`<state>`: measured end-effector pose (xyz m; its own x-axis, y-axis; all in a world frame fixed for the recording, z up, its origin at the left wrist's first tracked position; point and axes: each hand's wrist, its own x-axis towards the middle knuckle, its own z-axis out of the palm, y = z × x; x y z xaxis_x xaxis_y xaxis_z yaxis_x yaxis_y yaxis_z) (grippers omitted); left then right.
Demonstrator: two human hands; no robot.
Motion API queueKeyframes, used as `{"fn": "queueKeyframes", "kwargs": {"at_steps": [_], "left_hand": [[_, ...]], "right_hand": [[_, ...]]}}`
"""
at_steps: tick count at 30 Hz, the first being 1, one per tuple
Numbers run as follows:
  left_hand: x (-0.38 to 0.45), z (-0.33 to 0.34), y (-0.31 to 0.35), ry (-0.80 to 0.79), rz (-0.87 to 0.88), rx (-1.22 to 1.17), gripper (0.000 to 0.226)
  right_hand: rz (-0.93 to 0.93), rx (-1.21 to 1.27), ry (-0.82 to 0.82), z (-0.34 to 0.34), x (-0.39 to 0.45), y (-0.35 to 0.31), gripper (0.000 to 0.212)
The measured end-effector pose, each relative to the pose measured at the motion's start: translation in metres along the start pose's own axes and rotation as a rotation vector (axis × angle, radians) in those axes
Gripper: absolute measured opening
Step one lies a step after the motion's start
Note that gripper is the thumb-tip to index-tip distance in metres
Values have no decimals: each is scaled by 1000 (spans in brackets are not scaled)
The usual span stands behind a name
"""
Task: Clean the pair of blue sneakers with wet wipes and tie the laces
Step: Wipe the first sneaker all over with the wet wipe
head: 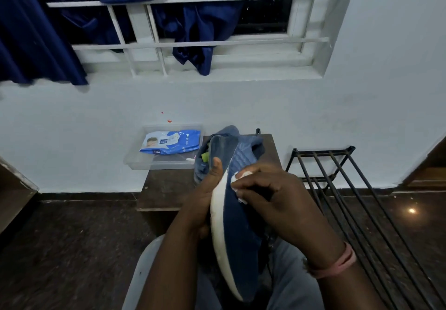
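Observation:
A blue sneaker (237, 235) with a white sole edge is held on its side over my lap. My left hand (205, 189) grips it from the sole side, thumb up along the sole. My right hand (270, 194) pinches a white wet wipe (242, 176) against the sneaker's blue upper, close to the white sole edge. The second blue sneaker (246, 149) lies on the small brown table (166, 186) behind, partly hidden by the held one. A blue pack of wet wipes (171, 142) lies in a clear plastic tray (140, 161) at the table's far left.
A black metal rack (342, 184) stands to the right of the table. The white wall and a barred window with dark blue curtains (36, 32) rise behind. A dark speckled floor (72, 249) surrounds my seat.

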<state>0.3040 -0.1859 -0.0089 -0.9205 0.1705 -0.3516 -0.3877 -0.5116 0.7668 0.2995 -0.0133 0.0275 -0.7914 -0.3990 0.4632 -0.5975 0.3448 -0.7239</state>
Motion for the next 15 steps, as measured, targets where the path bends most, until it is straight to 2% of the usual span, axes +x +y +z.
{"fn": "queueKeyframes", "kwargs": {"at_steps": [3, 5, 8, 11, 13, 15], "left_hand": [[-1, -1, -1, -11, 16, -31, 67], [0, 0, -4, -26, 18, -47, 60], [-1, 1, -5, -12, 29, -37, 56], [1, 0, -2, -56, 1, -112, 58], [7, -7, -4, -24, 47, -143, 48], [6, -7, -3, -56, 34, -162, 47]], "right_hand": [[-51, -212, 36, 3, 7, 4, 16], [-18, -324, 112, 6, 20, 5, 20], [68, -334, 181, 8, 27, 9, 26], [-1, -288, 72, 19, 9, 3, 14], [-56, -241, 17, 26, -5, 0, 11], [-53, -278, -24, 27, -1, 5, 4]]}}
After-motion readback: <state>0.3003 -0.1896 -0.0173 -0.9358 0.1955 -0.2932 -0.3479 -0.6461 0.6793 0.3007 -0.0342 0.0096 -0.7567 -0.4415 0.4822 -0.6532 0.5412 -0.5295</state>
